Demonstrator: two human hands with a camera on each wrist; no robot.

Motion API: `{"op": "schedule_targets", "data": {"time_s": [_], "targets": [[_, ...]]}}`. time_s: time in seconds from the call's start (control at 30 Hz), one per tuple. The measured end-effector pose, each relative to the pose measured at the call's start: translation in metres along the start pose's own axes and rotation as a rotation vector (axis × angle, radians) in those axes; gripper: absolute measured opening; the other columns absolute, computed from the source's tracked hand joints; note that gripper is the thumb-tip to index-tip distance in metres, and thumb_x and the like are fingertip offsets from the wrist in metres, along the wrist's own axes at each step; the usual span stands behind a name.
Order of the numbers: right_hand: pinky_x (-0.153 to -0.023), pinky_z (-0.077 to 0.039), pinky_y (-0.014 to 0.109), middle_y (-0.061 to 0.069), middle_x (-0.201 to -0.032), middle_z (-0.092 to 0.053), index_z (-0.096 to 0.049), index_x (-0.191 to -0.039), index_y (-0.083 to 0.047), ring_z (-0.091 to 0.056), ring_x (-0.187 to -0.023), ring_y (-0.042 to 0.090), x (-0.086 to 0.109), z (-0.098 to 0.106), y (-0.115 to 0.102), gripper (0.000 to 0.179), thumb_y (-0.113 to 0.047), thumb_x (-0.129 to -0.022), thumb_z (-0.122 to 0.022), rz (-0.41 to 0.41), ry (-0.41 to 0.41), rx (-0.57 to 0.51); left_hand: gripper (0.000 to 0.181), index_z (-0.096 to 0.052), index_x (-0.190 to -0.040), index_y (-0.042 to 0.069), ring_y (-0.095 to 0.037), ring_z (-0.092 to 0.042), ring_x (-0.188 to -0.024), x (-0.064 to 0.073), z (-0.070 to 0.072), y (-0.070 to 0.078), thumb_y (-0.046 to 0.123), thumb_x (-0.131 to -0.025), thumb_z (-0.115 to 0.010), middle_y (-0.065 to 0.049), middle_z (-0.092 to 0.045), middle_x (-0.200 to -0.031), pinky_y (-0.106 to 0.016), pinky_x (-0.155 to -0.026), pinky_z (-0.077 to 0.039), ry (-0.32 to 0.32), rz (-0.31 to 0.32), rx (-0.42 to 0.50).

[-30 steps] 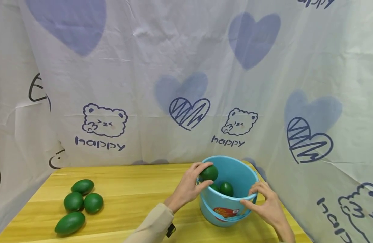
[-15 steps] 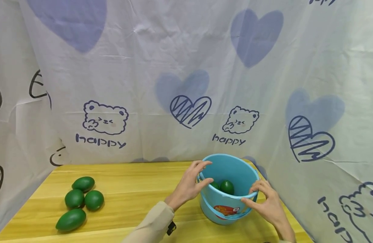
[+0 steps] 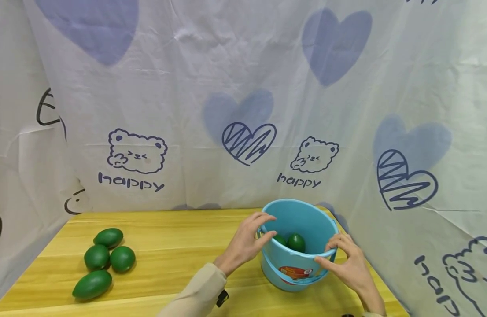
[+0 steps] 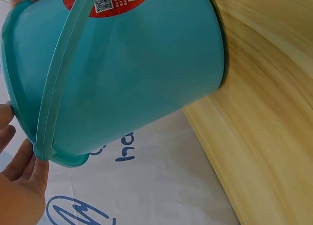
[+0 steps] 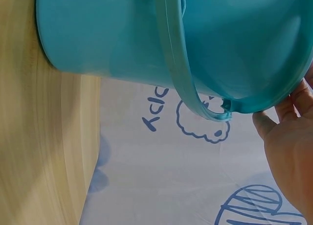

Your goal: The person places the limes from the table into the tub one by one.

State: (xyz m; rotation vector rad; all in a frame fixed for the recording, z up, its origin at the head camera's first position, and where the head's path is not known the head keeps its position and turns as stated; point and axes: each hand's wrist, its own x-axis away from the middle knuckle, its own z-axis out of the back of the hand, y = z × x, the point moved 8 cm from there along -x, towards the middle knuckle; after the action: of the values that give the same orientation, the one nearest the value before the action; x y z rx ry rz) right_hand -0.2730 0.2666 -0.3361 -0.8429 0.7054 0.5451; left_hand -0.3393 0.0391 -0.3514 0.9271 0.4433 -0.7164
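Note:
A light blue bucket (image 3: 275, 259) stands on the table, its handle (image 4: 61, 73) hanging down the near side. Inside lie a dark green avocado (image 3: 296, 242) and part of a second avocado (image 3: 280, 239); anything deeper is hidden. My left hand (image 3: 243, 242) is at the bucket's left rim, thumb and fingers spread apart with nothing between them. Its fingertips reach over the opening. On the right, my right hand (image 3: 351, 262) grips the rim, thumb outside and fingers over the edge. The right wrist view also shows this right hand (image 5: 291, 142) at the rim.
Several avocados (image 3: 97, 257) lie grouped on the left of the wooden table (image 3: 176, 246). A printed white curtain (image 3: 188, 110) hangs behind the table and along its sides.
One second ago my left hand held an avocado over the bucket's left rim. It let go, and the avocado dropped into the bucket. The right hand has kept its grip.

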Motion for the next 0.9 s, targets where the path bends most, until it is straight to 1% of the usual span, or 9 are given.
{"op": "schedule_targets", "data": {"time_s": [0.2, 0.33, 0.43, 0.57, 0.73, 0.9], "targets": [[-0.087, -0.034, 0.012, 0.007, -0.085, -0.058, -0.061, -0.077, -0.007, -0.048, -0.089, 0.009, -0.001, 0.001, 0.0, 0.035, 0.01, -0.058, -0.085, -0.01, -0.008, 0.007, 0.025, -0.069, -0.116, 0.011, -0.016, -0.062, -0.112, 0.005, 0.007, 0.001, 0.013, -0.091, -0.069, -0.003, -0.066, -0.118, -0.033, -0.096, -0.052, 0.022, -0.041, 0.004], [-0.085, -0.034, 0.013, 0.007, -0.086, -0.058, -0.061, -0.077, -0.007, -0.048, -0.089, 0.009, -0.001, 0.001, 0.0, 0.035, 0.009, -0.059, -0.086, -0.015, -0.01, 0.013, 0.023, -0.07, -0.114, 0.01, -0.016, -0.063, -0.11, 0.014, 0.013, -0.001, 0.01, -0.091, -0.07, -0.004, -0.067, -0.118, -0.033, -0.094, -0.053, 0.038, -0.074, 0.008], [-0.085, -0.034, 0.013, 0.007, -0.086, -0.058, -0.061, -0.078, -0.008, -0.048, -0.089, 0.009, 0.0, 0.0, 0.001, 0.035, 0.008, -0.059, -0.086, -0.026, -0.011, 0.013, 0.024, -0.07, -0.115, 0.009, -0.017, -0.063, -0.112, 0.021, 0.02, -0.007, 0.009, -0.09, -0.07, -0.005, -0.067, -0.12, -0.034, -0.094, -0.054, 0.059, -0.086, 0.007], [-0.087, -0.033, 0.012, 0.006, -0.088, -0.058, -0.061, -0.078, -0.01, -0.048, -0.091, 0.007, 0.003, -0.001, 0.015, 0.035, 0.006, -0.06, -0.087, -0.055, -0.012, 0.026, 0.025, -0.07, -0.116, 0.009, -0.018, -0.063, -0.112, 0.031, 0.031, -0.017, 0.009, -0.09, -0.07, -0.006, -0.068, -0.119, -0.036, -0.094, -0.054, 0.079, -0.08, -0.018], [-0.093, -0.03, 0.01, 0.003, -0.09, -0.059, -0.061, -0.079, -0.013, -0.048, -0.094, 0.005, 0.009, -0.004, 0.039, 0.037, 0.003, -0.06, -0.088, -0.097, -0.017, 0.052, 0.023, -0.07, -0.114, 0.013, -0.017, -0.064, -0.11, 0.04, 0.044, -0.029, 0.011, -0.091, -0.07, -0.002, -0.068, -0.116, -0.037, -0.091, -0.055, 0.079, -0.058, -0.09], [-0.093, -0.03, 0.012, 0.003, -0.09, -0.059, -0.061, -0.078, -0.014, -0.048, -0.094, 0.005, 0.012, -0.005, 0.048, 0.036, 0.002, -0.061, -0.089, -0.114, -0.028, 0.066, 0.021, -0.071, -0.111, 0.016, -0.016, -0.065, -0.107, 0.049, 0.057, -0.038, 0.013, -0.091, -0.07, 0.002, -0.069, -0.113, -0.037, -0.09, -0.055, 0.063, -0.021, -0.121]]}}
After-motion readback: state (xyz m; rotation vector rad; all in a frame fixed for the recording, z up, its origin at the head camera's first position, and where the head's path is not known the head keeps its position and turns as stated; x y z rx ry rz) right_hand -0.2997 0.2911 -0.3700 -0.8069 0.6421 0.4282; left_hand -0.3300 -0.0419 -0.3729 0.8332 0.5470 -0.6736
